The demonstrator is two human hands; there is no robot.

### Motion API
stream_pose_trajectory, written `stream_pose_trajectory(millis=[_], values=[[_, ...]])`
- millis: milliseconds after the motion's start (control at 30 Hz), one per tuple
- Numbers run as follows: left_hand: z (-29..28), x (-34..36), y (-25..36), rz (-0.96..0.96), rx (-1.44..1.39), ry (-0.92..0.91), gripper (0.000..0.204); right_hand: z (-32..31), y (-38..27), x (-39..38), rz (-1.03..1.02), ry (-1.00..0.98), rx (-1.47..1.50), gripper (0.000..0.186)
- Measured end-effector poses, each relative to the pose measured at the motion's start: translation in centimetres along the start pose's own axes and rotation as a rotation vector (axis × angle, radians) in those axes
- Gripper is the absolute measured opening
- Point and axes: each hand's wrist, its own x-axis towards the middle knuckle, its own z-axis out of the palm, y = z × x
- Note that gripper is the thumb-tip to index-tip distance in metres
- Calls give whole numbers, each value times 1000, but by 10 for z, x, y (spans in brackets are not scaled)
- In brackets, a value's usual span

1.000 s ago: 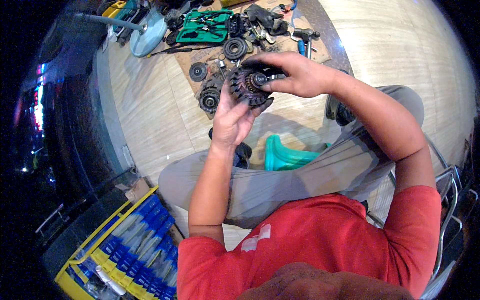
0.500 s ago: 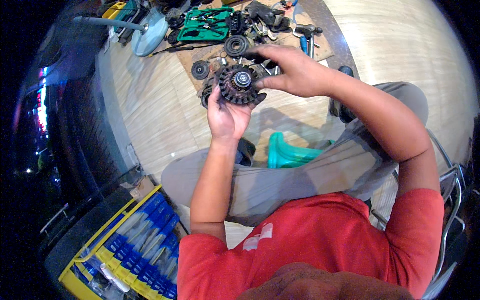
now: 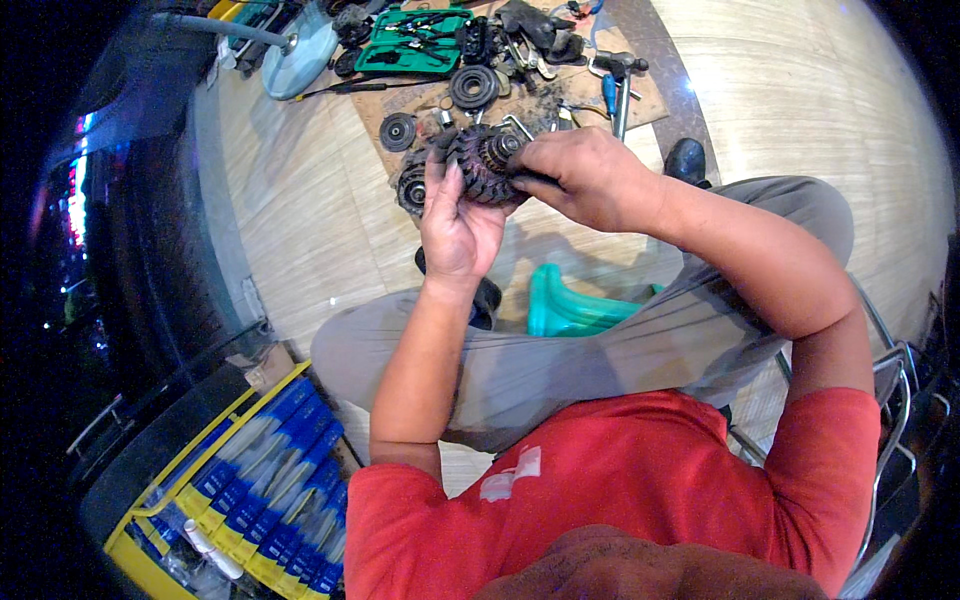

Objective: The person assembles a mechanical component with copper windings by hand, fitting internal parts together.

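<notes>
Blackened fingers of my left hand are wrapped round a dark, greasy toothed rotor from below and from its left side. A ringed, shiny hub stands out at the rotor's upper right. My right hand has its thumb and fingers closed against the rotor's right edge; their exact grip is partly hidden. Beside my left fingertips, lower left of the rotor, sits another dark round metal part. A dark pulley-like disc lies just beyond, and a larger black ring is farther off.
Under the parts is a brown board. On it are a green tool case, a hammer and a blue-handled screwdriver. A green plastic stool is between my legs; a yellow rack with blue packs stands lower left.
The rotor has been tilted, its hub turning toward the upper right. My right hand has come down and closed on its right edge, while my left hand keeps its hold.
</notes>
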Motion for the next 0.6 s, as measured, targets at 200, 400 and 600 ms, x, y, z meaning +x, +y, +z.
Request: stream_pose_trajectory(millis=[200,400,600], values=[[1,-3,-3,9,29,29,35,0,-6,1,-38,-11,-121,11],[3,-5,-3,11,38,13,36,3,-3,2,-91,-4,-146,11],[4,-5,-5,2,63,35,36,4,-1,2,-109,-44,-186,10]])
